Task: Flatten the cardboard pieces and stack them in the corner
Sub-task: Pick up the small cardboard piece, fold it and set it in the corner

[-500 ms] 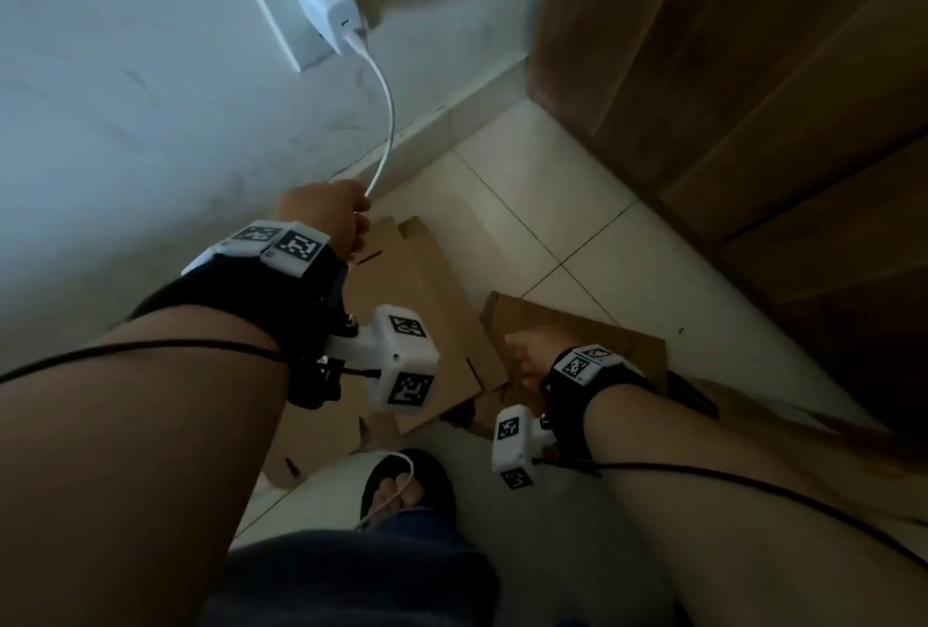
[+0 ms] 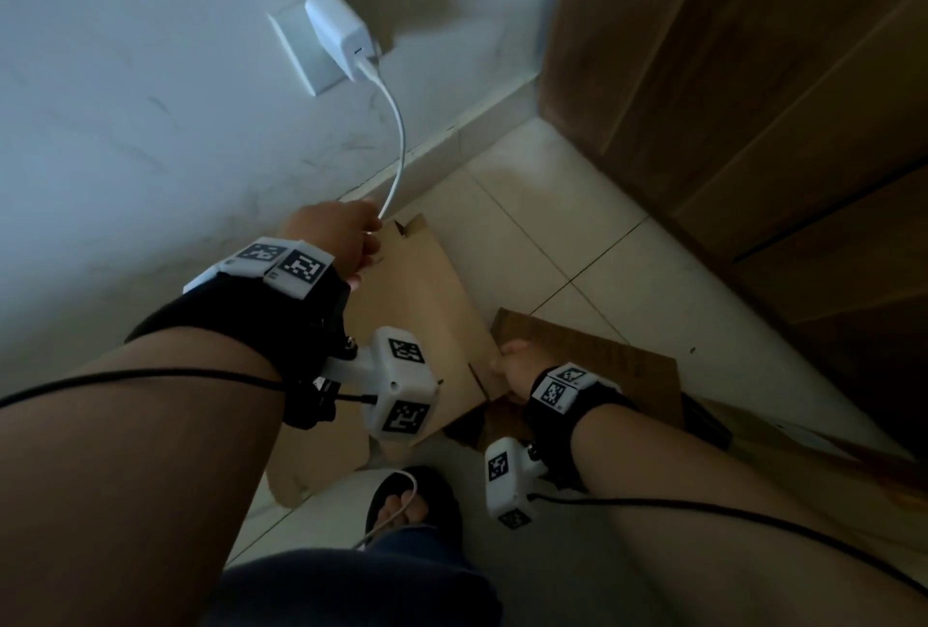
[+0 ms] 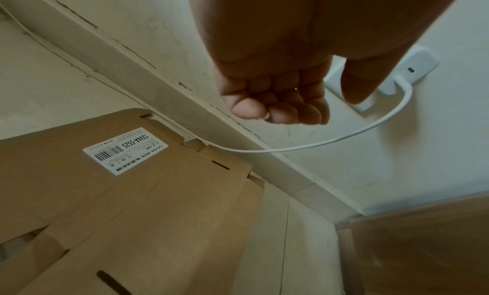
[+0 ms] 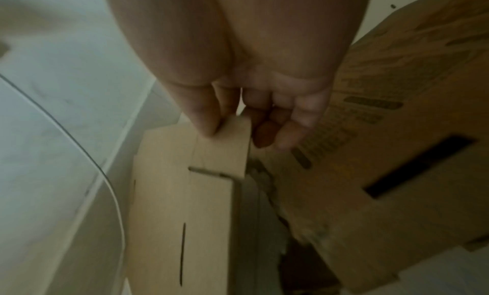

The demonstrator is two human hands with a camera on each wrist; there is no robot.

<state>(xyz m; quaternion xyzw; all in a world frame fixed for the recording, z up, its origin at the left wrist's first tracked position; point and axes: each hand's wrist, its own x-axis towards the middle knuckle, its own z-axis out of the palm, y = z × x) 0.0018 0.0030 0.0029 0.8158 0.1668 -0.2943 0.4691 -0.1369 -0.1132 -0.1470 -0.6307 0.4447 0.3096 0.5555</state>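
A flattened brown cardboard piece (image 2: 427, 305) with a white label (image 3: 124, 151) lies along the wall on the tiled floor. My right hand (image 2: 509, 365) pinches its near right flap (image 4: 225, 144), thumb on top and fingers underneath. A second cardboard piece (image 2: 602, 355) with dark print and a slot (image 4: 418, 165) lies to the right, partly under that hand. My left hand (image 2: 336, 234) hovers over the first piece's far edge. In the left wrist view its fingers (image 3: 278, 109) are curled and hold nothing.
A white charger (image 2: 336, 31) sits in a wall socket, and its cable (image 2: 399, 149) hangs down past my left hand and along the skirting. A wooden cabinet (image 2: 753, 99) closes the corner at the right. My sandalled foot (image 2: 407, 506) stands just below the cardboard.
My right hand has slid a little left along the cardboard's edge. The left hand has barely moved.
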